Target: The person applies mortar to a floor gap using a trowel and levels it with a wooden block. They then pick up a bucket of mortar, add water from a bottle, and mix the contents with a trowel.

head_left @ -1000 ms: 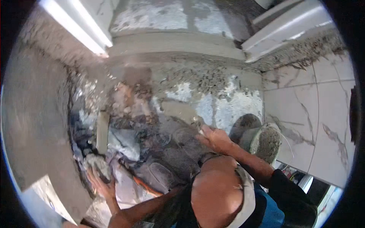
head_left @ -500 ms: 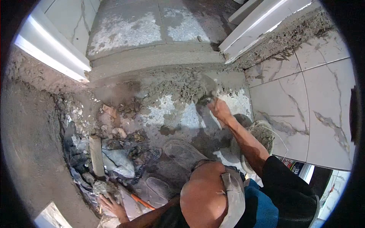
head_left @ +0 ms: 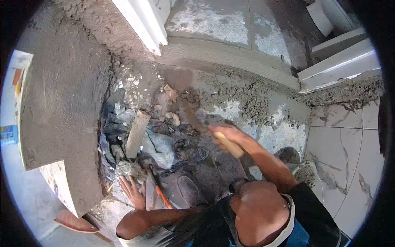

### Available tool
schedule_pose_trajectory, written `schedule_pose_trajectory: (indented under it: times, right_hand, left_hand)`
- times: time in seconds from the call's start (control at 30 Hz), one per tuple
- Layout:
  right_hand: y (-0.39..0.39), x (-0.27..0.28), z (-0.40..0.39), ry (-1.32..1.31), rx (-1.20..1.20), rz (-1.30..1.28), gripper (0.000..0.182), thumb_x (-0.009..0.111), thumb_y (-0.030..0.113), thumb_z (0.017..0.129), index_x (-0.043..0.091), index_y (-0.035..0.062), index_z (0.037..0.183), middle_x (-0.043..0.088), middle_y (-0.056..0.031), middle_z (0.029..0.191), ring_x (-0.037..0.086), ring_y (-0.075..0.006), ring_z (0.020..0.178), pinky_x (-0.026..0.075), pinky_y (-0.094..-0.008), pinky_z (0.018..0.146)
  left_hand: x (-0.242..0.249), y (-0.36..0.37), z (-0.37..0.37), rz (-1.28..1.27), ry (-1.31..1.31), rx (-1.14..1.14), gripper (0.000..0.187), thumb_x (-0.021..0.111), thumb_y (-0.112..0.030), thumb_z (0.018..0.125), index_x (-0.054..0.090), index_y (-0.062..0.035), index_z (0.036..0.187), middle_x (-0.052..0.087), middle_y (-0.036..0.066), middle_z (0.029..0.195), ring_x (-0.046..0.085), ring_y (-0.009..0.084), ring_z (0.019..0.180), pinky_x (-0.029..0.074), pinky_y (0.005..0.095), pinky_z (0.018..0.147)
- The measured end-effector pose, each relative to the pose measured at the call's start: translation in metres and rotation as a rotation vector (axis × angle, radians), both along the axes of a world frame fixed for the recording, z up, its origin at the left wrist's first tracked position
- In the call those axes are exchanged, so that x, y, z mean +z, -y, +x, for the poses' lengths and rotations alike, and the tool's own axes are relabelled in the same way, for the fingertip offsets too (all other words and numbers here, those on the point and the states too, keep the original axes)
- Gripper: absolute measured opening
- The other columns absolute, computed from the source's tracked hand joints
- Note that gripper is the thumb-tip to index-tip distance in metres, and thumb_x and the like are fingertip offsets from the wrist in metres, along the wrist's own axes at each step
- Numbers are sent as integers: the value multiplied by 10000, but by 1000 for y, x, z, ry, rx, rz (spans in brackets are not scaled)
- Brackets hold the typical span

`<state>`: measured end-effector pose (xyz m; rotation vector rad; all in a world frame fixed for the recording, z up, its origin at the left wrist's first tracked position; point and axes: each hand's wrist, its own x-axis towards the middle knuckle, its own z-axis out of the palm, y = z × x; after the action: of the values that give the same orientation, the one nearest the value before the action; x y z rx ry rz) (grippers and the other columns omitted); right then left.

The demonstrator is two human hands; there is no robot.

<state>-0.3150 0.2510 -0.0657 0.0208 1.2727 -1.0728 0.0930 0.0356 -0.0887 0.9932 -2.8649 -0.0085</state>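
My right hand is closed around the pale handle of a trowel. Its blade, smeared by motion, points up and left over the dirt and rubble beside the rough mortar. Low on the left, my left hand lies with fingers spread against a grey lump at the edge of the debris. Just above that lump a wooden block leans beside a crumpled pale plastic bag. An orange strip lies right of my left hand.
A bucket of mortar stands at the right, by the marbled wall tiles. Ahead, a raised sill crosses between white door frames. Smooth grey mortar covers the left side. My shoe and bare knee are close in.
My right hand has swung the trowel leftward, from the mortar near the sill to the rubble. The camera view has turned left. My left hand stays by the grey lump.
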Motion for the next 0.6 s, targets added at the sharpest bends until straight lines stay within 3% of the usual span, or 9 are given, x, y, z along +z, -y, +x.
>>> schedule_pose_trajectory:
  times: [0.13,0.2,0.23,0.4,0.5,0.6]
  right_hand:
    - [22,-27,6,96,-95,-80,395,509,421,868,543,75,1055,529,-57,722,492,-102,498,453,-266,413]
    - [-4,-16,12,-103,-442,-67,321,507,401,868,519,90,951,515,-35,669,462,-107,450,435,-267,397]
    - [-16,-23,15,-26,-552,-19,315,506,396,869,506,94,959,500,-31,645,465,-121,447,429,-276,392]
    - [-9,5,23,-12,-506,114,280,467,376,891,487,101,943,483,-28,642,475,-141,458,417,-296,382]
    - [49,-9,7,66,-294,-190,262,447,374,907,463,117,859,466,-8,625,460,-131,452,402,-283,379]
    - [102,-29,-11,121,-261,-399,285,468,402,893,480,118,868,461,5,619,455,-129,456,411,-286,399]
  left_hand:
    - [16,-3,5,8,-13,-23,671,618,-46,772,279,-25,1351,236,256,1390,280,407,1262,267,458,1023]
    - [26,-6,7,13,-21,-29,638,602,-19,783,298,-15,1343,270,249,1381,315,397,1251,285,445,1014]
    - [30,-9,6,11,-29,-24,622,594,-6,788,307,-10,1340,288,245,1377,332,392,1245,295,439,1010]
    - [31,-6,16,-53,-362,160,457,581,-20,808,409,15,1230,399,242,1264,408,379,1167,330,434,976]
    - [47,10,9,-131,-614,259,364,574,-29,820,471,31,1164,467,240,1197,454,371,1121,351,431,955]
    - [103,25,-26,-217,-588,214,285,556,-31,839,504,36,1111,520,196,1070,494,313,976,379,388,888]
